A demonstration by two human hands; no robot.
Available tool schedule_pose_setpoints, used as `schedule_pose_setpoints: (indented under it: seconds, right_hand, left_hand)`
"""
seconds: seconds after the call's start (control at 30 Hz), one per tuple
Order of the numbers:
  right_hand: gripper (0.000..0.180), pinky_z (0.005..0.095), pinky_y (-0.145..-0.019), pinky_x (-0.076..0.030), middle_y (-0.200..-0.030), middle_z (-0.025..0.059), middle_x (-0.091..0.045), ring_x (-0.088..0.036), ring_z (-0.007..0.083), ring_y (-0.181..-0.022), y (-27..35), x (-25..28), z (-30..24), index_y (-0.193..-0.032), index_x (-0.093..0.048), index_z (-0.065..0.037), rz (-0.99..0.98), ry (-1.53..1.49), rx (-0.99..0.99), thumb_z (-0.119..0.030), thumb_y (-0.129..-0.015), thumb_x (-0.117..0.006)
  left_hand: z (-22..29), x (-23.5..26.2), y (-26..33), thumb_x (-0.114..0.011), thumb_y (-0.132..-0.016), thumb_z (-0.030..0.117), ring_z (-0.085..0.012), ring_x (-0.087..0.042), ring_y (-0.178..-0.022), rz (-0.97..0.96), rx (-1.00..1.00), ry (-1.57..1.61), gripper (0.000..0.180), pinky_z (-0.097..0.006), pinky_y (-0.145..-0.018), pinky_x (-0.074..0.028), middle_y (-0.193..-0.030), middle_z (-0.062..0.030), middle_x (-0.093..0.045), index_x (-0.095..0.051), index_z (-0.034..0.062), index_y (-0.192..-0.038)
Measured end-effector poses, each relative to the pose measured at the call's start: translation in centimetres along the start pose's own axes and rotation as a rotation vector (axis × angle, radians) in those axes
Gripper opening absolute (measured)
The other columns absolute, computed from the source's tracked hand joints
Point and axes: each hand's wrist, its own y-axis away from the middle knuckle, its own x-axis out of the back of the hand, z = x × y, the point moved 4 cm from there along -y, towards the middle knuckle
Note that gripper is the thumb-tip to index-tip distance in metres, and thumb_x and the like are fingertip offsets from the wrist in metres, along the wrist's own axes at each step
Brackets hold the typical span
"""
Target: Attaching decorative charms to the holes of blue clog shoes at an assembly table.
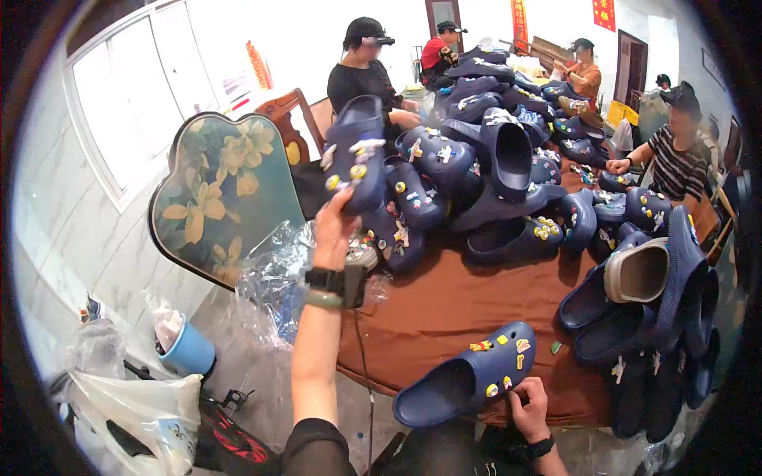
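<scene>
My left hand [336, 218] is raised over the table's left side. Its fingers grip the lower end of a navy foam clog [359, 127], which stands nearly upright and carries white and yellow charms. Close to me, another navy clog [468, 373] has its heel out past the table edge and several colourful charms on its upper. My right hand [529, 408] is beside this clog's toe, fingers curled and tips against its lower side. Whether they pinch a small piece there is hidden. A small green piece [556, 347] lies right of the toe.
A large heap of navy clogs [456, 163] covers the far table. More navy clogs and a beige clog [636, 271] pile up at right. Clear plastic [278, 270] lies by a flower-patterned chair back [226, 198]. A blue bin [188, 349] stands left. Several people work around the table.
</scene>
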Motion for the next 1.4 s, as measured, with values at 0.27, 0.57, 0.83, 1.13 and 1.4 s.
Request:
schedule_pose_setpoints:
  seconds: [0.27,0.57,0.83,1.13,1.4]
  right_hand:
    - [0.015,0.0363,-0.070,-0.050,-0.089,0.0136,-0.060,-0.061,0.0297,-0.081,0.4,-1.0,0.1,-0.083,-0.061,-0.003,-0.057,-0.031,0.069,0.003,-0.073,-0.071]
    - [0.016,0.0323,-0.064,-0.047,-0.089,0.0115,-0.056,-0.057,0.0242,-0.074,-0.1,-0.3,-0.6,-0.084,-0.058,-0.002,-0.086,-0.017,0.085,0.007,-0.075,-0.069]
    - [0.017,0.0357,-0.067,-0.049,-0.089,0.0136,-0.056,-0.059,0.0284,-0.078,-0.1,0.0,0.7,-0.084,-0.058,-0.002,-0.088,-0.003,0.084,0.005,-0.074,-0.069]
    - [0.018,0.0381,-0.070,-0.047,-0.088,0.0135,-0.054,-0.057,0.0308,-0.081,0.2,-0.3,0.0,-0.084,-0.056,-0.003,-0.110,0.021,0.025,0.005,-0.075,-0.069]
    - [0.018,0.0381,-0.072,-0.046,-0.088,0.0133,-0.053,-0.056,0.0320,-0.082,0.3,-1.7,-0.2,-0.081,-0.055,-0.003,-0.134,-0.004,0.044,0.006,-0.073,-0.069]
  left_hand:
    - [-7.0,-14.7,-4.8,-0.079,-0.079,0.029,-0.0128,-0.062,-0.072,-0.125,0.129,-0.078,0.030,-0.026,-0.056,-0.046,-0.090,-0.0012,-0.069,-0.068,0.0112,-0.101]
    - [-13.2,-21.0,-7.0,-0.086,-0.072,0.021,-0.0215,-0.063,-0.069,-0.089,0.050,-0.420,0.080,-0.035,-0.045,-0.051,-0.099,-0.0165,-0.063,-0.037,-0.0022,-0.131]
    - [-8.0,-10.7,0.7,-0.073,-0.081,0.038,-0.0278,-0.064,-0.076,-0.181,-0.560,-1.273,0.039,-0.040,-0.073,-0.050,-0.085,-0.0114,-0.069,-0.070,0.0026,-0.097]
    - [8.1,12.9,11.3,-0.075,-0.077,0.049,-0.0420,-0.026,-0.143,0.567,-0.193,-2.325,0.090,-0.057,-0.114,-0.020,-0.151,-0.0272,-0.033,-0.039,0.0032,-0.146]
    - [9.2,42.0,14.1,-0.083,-0.071,0.024,-0.0279,-0.066,-0.095,0.427,0.160,-2.132,0.053,-0.041,-0.080,-0.050,-0.101,-0.0102,-0.069,-0.064,0.0076,-0.118]
